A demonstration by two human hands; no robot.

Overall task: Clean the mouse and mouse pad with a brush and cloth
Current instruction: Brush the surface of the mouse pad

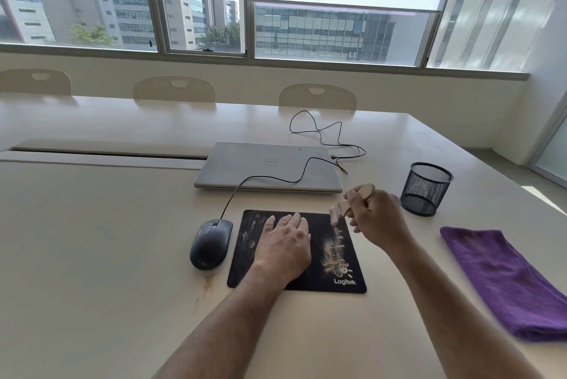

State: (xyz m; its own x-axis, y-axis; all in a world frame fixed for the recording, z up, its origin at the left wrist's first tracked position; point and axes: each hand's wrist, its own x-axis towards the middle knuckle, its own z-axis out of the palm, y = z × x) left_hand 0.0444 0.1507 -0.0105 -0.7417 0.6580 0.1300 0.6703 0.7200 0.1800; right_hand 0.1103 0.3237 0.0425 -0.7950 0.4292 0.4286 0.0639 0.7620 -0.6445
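Two bare forearms reached in from the near edge of the pale worktop (pixel 92 240). The left hand (pixel 283 245) lay flat, fingers straight and together, pressing on the middle of the black pad (pixel 343 259), which bore pale speckled debris on its right part and a white "Logitek" mark at its near right corner. The right hand (pixel 376 219) was curled round the wooden handle of a brush (pixel 352 202), held tilted above the pad's far right corner with the bristles pointing down and left (blur hid whether they touched the pad). Just left of the pad, apart from it by a thin gap, sat the dark mouse (pixel 211 243) on the worktop, untouched by either hand. To the right, well apart from the pad, lay the folded purple cloth (pixel 503 280), stretching from mid-worktop toward the near right edge.

A faint brownish stain (pixel 207 285) marked the worktop just near of the mouse. Beyond the right hand stood a black mesh cup (pixel 426 188), upright. The mouse's cable (pixel 267 177) ran away from it over the lid of a closed silver laptop (pixel 270 168), which lay past the pad, then looped on the worktop behind. Farther off, three cream chairs (pixel 317 97) stood at the far edge beneath wide windows (pixel 337 31) showing office buildings
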